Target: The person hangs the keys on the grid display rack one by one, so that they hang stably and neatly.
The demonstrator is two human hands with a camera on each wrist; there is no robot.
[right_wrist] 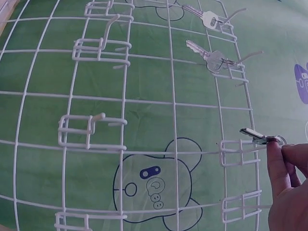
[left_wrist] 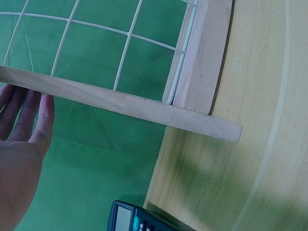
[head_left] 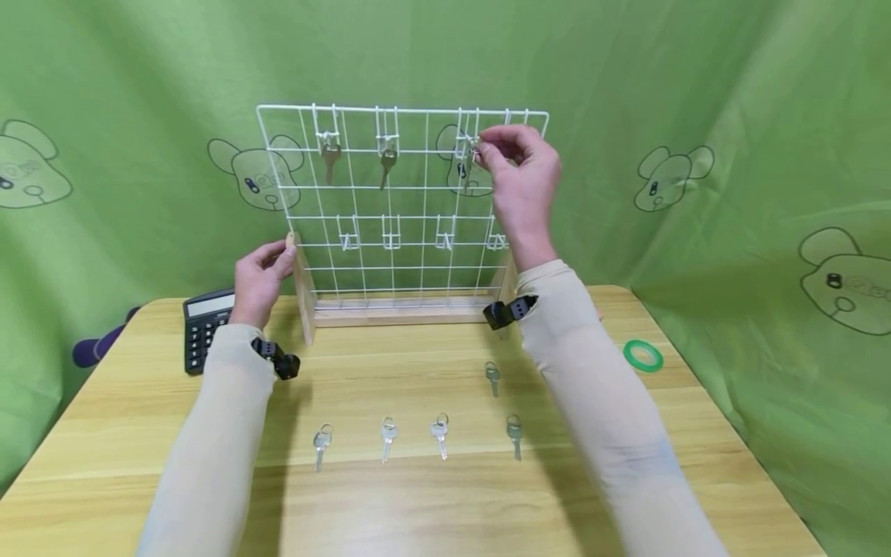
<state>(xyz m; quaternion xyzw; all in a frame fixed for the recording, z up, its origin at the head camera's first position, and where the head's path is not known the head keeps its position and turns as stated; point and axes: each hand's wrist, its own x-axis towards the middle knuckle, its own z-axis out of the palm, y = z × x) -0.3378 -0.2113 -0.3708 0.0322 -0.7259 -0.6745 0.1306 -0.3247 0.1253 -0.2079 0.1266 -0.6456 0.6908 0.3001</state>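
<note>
At the far left of the head view, a purple thing (head_left: 97, 346) pokes out past the table (head_left: 418, 495) edge, with a black calculator (head_left: 204, 327) just right of it on the wood. Next comes our left hand (head_left: 261, 275), left of centre, its fingers nearly straight and resting against the rack's left wooden post (head_left: 303, 290); the left wrist view shows the fingers (left_wrist: 33, 118) lying flat beside that post (left_wrist: 120, 102), curled round nothing.

The white wire rack (head_left: 404, 201) stands upright in the middle of the frame on its wooden base. On its top row of hooks we see a key (head_left: 330, 160) hanging at the left and a second key (head_left: 387, 164) just right of it. The lower row of hooks (head_left: 392, 232) carries nothing.

At the upper right of the rack our right hand (head_left: 522, 174) is raised, thumb and forefinger pinching a third key (head_left: 469, 158) right at the third top hook. In the right wrist view the fingertips (right_wrist: 276, 161) grip the key's (right_wrist: 257, 137) head at the lower right, and its blade points left over the hook (right_wrist: 236, 153); we cannot tell whether the ring is already on the hook.

On the table in front, four keys (head_left: 418, 439) lie in a row across the lower middle, well apart from each other, and a fifth key (head_left: 493, 377) lies above the rightmost one. At the right, near the table edge, sits a green tape roll (head_left: 643, 355).
</note>
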